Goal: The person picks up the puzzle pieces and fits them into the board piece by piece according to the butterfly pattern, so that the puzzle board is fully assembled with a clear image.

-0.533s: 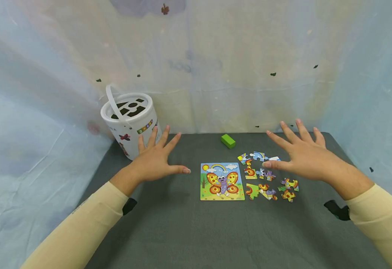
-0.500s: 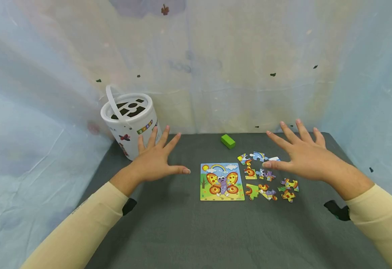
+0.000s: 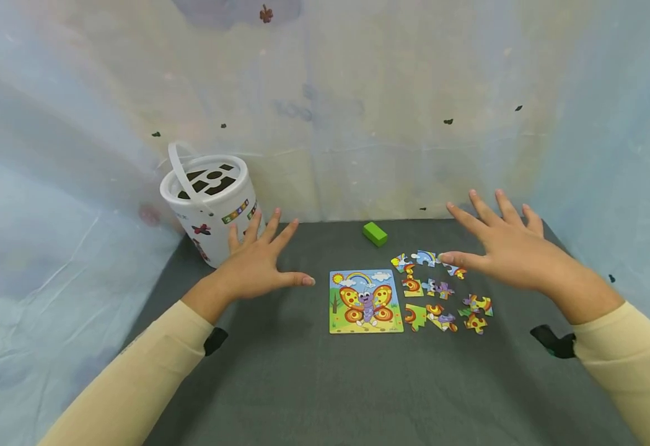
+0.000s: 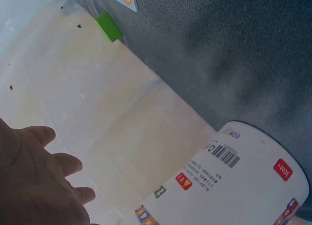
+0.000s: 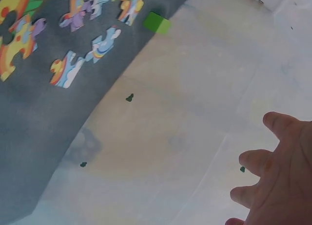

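Observation:
Both hands are held over the dark table with fingers spread, holding nothing. The left hand [image 3: 252, 269] is between the white bucket [image 3: 213, 204] and a square butterfly picture board [image 3: 366, 302]. Above and beyond the loose jigsaw pieces [image 3: 442, 319] is the right hand [image 3: 517, 254], its thumb overlapping the top row of pieces in the head view. The pieces lie in loose rows to the right of the board, several of them. In the right wrist view, jigsaw pieces [image 5: 68, 70] show on the table, apart from the right hand [image 5: 285, 171].
A green block [image 3: 375, 234] lies near the table's back edge. The bucket has a shape-cut lid and a raised handle [image 3: 182, 173], at the back left. Patterned cloth [image 3: 358, 111] hangs behind and at both sides of the dark tabletop [image 3: 325, 384].
The head view has shifted slightly, so the board, block and bucket sit a little further left. The right hand has moved slightly up and away from the pieces, uncovering more of one.

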Demonstrator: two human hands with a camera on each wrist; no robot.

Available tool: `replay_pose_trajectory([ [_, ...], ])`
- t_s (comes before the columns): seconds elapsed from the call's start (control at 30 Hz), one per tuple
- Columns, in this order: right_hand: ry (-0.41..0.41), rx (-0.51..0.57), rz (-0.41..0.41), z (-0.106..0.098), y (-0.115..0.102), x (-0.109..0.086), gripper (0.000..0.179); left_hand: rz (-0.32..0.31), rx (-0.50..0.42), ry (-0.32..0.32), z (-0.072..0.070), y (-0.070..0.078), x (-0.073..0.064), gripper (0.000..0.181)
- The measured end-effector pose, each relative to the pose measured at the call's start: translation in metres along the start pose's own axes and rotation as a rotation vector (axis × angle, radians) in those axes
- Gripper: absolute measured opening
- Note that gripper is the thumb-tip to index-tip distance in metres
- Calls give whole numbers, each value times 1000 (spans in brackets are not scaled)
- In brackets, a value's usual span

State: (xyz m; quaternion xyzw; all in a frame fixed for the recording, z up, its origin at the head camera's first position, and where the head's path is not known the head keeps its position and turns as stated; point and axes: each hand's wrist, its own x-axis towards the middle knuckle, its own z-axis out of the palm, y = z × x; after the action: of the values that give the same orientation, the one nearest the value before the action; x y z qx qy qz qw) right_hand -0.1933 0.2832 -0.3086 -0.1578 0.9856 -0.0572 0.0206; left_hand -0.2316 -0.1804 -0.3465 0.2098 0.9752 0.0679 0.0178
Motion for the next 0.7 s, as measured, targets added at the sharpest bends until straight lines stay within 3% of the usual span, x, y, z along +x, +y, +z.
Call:
replay_pose_trajectory([
  [0.23, 29, 164, -4, -1, 8, 7, 97, 37, -65, -9, 6, 0, 9, 124],
  [0.3, 46, 249, -25, 1, 12, 9, 93, 60, -100, -2, 10, 0, 12, 122],
  [0.37, 63, 400, -66, 4, 17, 11, 85, 89, -165, 11, 13, -1, 15, 119],
  [0.53, 114, 874, -228, 28, 28, 18, 71, 201, -466, 60, 25, -4, 18, 121],
  [0.7, 176, 1110, -290, 69, 31, 36, 77, 319, -782, 134, 45, -5, 23, 124],
])
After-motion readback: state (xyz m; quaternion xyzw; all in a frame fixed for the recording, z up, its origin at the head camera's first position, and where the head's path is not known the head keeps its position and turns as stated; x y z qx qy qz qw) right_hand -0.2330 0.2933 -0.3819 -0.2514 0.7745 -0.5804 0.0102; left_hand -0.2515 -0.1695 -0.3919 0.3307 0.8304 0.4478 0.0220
